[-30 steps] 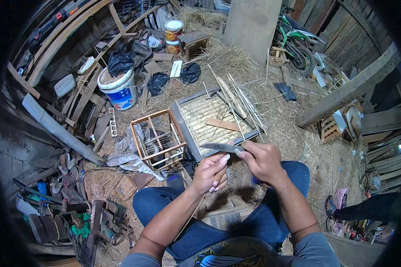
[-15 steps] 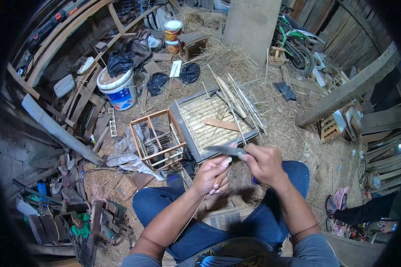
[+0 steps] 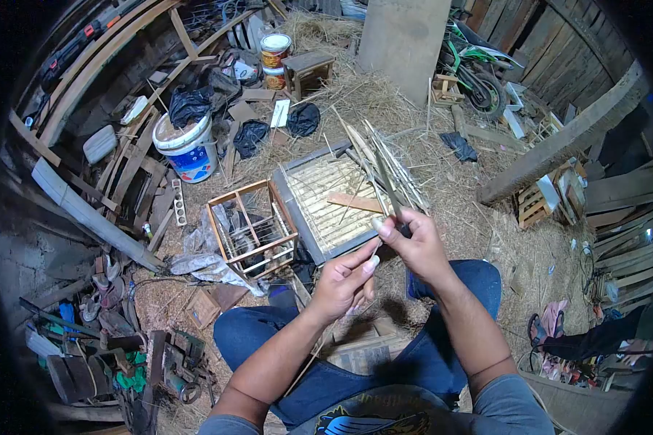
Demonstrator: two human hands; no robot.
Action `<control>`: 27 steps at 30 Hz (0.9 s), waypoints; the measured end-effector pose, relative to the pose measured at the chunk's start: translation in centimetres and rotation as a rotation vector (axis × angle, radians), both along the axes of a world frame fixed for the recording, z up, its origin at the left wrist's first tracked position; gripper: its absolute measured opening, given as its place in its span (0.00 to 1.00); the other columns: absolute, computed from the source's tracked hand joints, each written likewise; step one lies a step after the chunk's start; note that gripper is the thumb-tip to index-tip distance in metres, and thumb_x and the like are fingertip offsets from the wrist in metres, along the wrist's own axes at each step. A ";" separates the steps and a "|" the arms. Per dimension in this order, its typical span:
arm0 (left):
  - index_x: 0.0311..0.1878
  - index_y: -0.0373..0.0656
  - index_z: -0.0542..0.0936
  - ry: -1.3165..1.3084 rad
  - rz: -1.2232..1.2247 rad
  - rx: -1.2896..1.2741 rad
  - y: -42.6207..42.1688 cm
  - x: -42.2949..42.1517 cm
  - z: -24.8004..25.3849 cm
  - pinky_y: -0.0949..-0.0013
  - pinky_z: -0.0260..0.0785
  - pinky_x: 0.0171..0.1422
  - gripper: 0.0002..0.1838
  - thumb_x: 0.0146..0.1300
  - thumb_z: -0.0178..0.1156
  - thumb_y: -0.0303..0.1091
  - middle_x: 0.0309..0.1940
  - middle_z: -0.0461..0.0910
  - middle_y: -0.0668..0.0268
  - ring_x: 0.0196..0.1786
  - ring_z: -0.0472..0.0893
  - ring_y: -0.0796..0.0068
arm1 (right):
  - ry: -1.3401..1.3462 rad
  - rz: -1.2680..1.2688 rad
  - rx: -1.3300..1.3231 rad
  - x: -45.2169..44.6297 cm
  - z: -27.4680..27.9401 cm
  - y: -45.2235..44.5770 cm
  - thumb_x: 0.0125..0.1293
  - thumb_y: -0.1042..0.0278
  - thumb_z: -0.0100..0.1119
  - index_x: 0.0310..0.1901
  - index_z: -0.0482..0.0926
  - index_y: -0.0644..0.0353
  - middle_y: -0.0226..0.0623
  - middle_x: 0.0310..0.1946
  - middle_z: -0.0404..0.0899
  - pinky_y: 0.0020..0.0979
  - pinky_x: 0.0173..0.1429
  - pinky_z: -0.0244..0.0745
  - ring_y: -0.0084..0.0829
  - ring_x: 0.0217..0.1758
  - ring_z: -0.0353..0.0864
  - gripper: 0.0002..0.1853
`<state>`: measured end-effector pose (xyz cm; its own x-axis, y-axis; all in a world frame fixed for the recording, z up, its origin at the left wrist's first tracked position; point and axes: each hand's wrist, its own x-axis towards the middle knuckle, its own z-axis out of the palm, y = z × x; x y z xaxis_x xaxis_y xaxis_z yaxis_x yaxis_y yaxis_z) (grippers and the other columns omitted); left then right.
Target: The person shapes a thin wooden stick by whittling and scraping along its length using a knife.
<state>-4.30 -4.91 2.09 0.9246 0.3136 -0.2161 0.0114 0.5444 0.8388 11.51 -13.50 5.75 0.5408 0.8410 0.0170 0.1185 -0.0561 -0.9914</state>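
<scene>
My right hand [image 3: 419, 246] is closed round the handle of a knife, its dark blade [image 3: 385, 181] pointing up and away from me. Across from it, my left hand [image 3: 343, 287] pinches a thin bamboo stick [image 3: 308, 361], whose lower length runs down over my lap. The fingertips of both hands are close together above my knees. Just beyond them lies a grey-framed panel of pale slats [image 3: 295, 216], bearing a reddish wood strip [image 3: 355, 202] and a pile of split sticks [image 3: 408, 174]. A small wooden cage-like frame [image 3: 282, 209] stands left of the panel.
A white and blue bucket [image 3: 194, 159] with a black bag on top stands at far left. A slanting post [image 3: 559, 145] rises at right, a motorbike [image 3: 482, 87] behind it. Straw and shavings cover the floor. Another person's leg [image 3: 595, 341] shows at right.
The knife has swung from pointing left across my left hand to pointing up and away. My right hand has shifted slightly left and up; my left hand stays nearly in place.
</scene>
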 end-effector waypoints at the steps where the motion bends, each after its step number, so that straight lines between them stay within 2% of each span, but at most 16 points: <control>1: 0.73 0.46 0.65 0.001 0.003 -0.001 0.1 0.0 -0.3 0.78 0.56 0.14 0.23 0.77 0.47 0.33 0.12 0.70 0.69 0.08 0.62 0.83 | 0.001 0.003 -0.001 -0.1 -0.1 0.1 0.69 0.64 0.63 0.37 0.79 0.65 0.24 0.32 0.78 0.23 0.45 0.70 0.15 0.38 0.72 0.11; 3: 0.74 0.45 0.64 -0.070 0.017 -0.025 0.4 0.0 -0.9 0.78 0.56 0.14 0.24 0.77 0.47 0.33 0.10 0.68 0.71 0.08 0.61 0.83 | -0.118 -0.067 0.020 -0.1 -0.3 0.2 0.70 0.62 0.62 0.39 0.79 0.67 0.26 0.32 0.78 0.23 0.45 0.70 0.15 0.40 0.72 0.13; 4: 0.74 0.45 0.64 -0.073 0.020 -0.023 0.6 -0.1 -0.8 0.78 0.56 0.14 0.24 0.77 0.47 0.33 0.10 0.68 0.71 0.08 0.61 0.83 | -0.174 -0.118 -0.018 -0.1 -0.2 -0.2 0.72 0.61 0.58 0.40 0.78 0.64 0.33 0.27 0.80 0.28 0.39 0.72 0.23 0.33 0.79 0.13; 5: 0.74 0.45 0.64 -0.091 0.018 -0.131 0.8 -0.2 -0.7 0.77 0.56 0.14 0.24 0.77 0.47 0.33 0.10 0.66 0.71 0.08 0.61 0.83 | -0.178 -0.114 -0.016 -0.2 0.0 -0.7 0.72 0.61 0.58 0.40 0.78 0.64 0.33 0.27 0.80 0.28 0.39 0.72 0.23 0.33 0.79 0.13; 6: 0.74 0.45 0.63 -0.109 0.016 -0.239 1.0 -0.4 -0.6 0.77 0.56 0.14 0.24 0.77 0.47 0.33 0.09 0.64 0.72 0.08 0.60 0.83 | -0.370 -0.100 -0.067 -0.5 0.4 -1.3 0.73 0.61 0.55 0.39 0.78 0.61 0.32 0.23 0.76 0.29 0.34 0.68 0.22 0.28 0.75 0.12; 7: 0.74 0.45 0.63 -0.111 0.019 -0.239 1.2 -0.4 -0.6 0.77 0.56 0.14 0.24 0.77 0.47 0.33 0.09 0.64 0.72 0.08 0.60 0.83 | -0.561 -0.087 -0.119 -0.9 0.7 -1.8 0.75 0.61 0.52 0.37 0.78 0.59 0.32 0.19 0.71 0.29 0.29 0.65 0.22 0.23 0.71 0.12; 8: 0.74 0.44 0.63 -0.114 0.001 -0.263 1.3 -0.5 -0.6 0.76 0.56 0.14 0.25 0.77 0.47 0.32 0.09 0.63 0.72 0.07 0.60 0.82 | -0.710 -0.070 -0.114 -1.6 1.0 -2.0 0.73 0.60 0.53 0.37 0.77 0.57 0.41 0.18 0.72 0.38 0.25 0.66 0.38 0.19 0.77 0.11; 9: 0.74 0.43 0.62 -0.116 -0.020 -0.289 1.3 -0.4 -0.6 0.76 0.55 0.14 0.25 0.77 0.46 0.32 0.09 0.61 0.73 0.07 0.59 0.82 | -0.711 -0.072 -0.116 -1.8 0.8 -2.3 0.73 0.60 0.53 0.37 0.77 0.57 0.41 0.18 0.72 0.38 0.25 0.66 0.38 0.19 0.77 0.11; 11: 0.74 0.42 0.62 -0.136 -0.021 -0.326 1.1 -0.5 -0.3 0.75 0.55 0.14 0.25 0.77 0.46 0.32 0.08 0.60 0.73 0.07 0.59 0.82 | -0.892 0.020 -0.165 -2.0 0.1 -2.9 0.70 0.57 0.56 0.35 0.77 0.56 0.42 0.18 0.74 0.43 0.24 0.67 0.46 0.22 0.79 0.11; 16: 0.74 0.41 0.62 -0.146 -0.032 -0.361 0.8 -1.1 0.1 0.75 0.53 0.14 0.25 0.76 0.46 0.30 0.08 0.59 0.74 0.07 0.57 0.82 | -0.936 0.042 -0.120 -1.7 0.4 -3.0 0.69 0.57 0.57 0.34 0.76 0.55 0.42 0.17 0.74 0.44 0.24 0.68 0.46 0.22 0.79 0.11; 19: 0.75 0.43 0.61 -0.209 -0.082 -0.400 1.0 -1.2 -0.5 0.76 0.53 0.14 0.25 0.77 0.45 0.29 0.08 0.59 0.74 0.07 0.56 0.83 | -1.027 -0.029 -0.204 0.0 0.5 -3.3 0.70 0.56 0.56 0.33 0.73 0.54 0.39 0.17 0.75 0.43 0.23 0.69 0.45 0.20 0.79 0.12; 21: 0.73 0.44 0.64 -0.259 -0.128 -0.363 0.6 -1.4 0.2 0.77 0.53 0.13 0.23 0.78 0.44 0.30 0.09 0.59 0.74 0.07 0.56 0.84 | -0.983 -0.160 -0.230 1.5 0.4 -3.5 0.70 0.55 0.55 0.35 0.76 0.53 0.40 0.17 0.76 0.43 0.23 0.69 0.45 0.20 0.79 0.12; 23: 0.73 0.44 0.65 -0.260 -0.130 -0.361 0.6 -1.1 0.2 0.77 0.53 0.13 0.22 0.78 0.44 0.31 0.08 0.59 0.74 0.06 0.56 0.83 | -0.933 -0.132 -0.232 1.2 1.2 -4.2 0.70 0.55 0.56 0.36 0.77 0.53 0.41 0.18 0.78 0.44 0.23 0.69 0.46 0.20 0.80 0.11; 27: 0.75 0.45 0.60 -0.194 -0.141 -0.395 0.5 -0.9 0.0 0.76 0.53 0.13 0.25 0.78 0.44 0.33 0.09 0.58 0.74 0.07 0.56 0.83 | -0.832 -0.085 -0.177 -1.5 1.8 -4.1 0.69 0.56 0.58 0.35 0.75 0.54 0.40 0.18 0.78 0.44 0.23 0.69 0.46 0.21 0.80 0.11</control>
<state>-5.17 -4.42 2.09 0.9875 0.1102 -0.1127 -0.0282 0.8269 0.5617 10.03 -17.65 7.57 0.4719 0.8259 0.3086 0.7922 -0.2436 -0.5596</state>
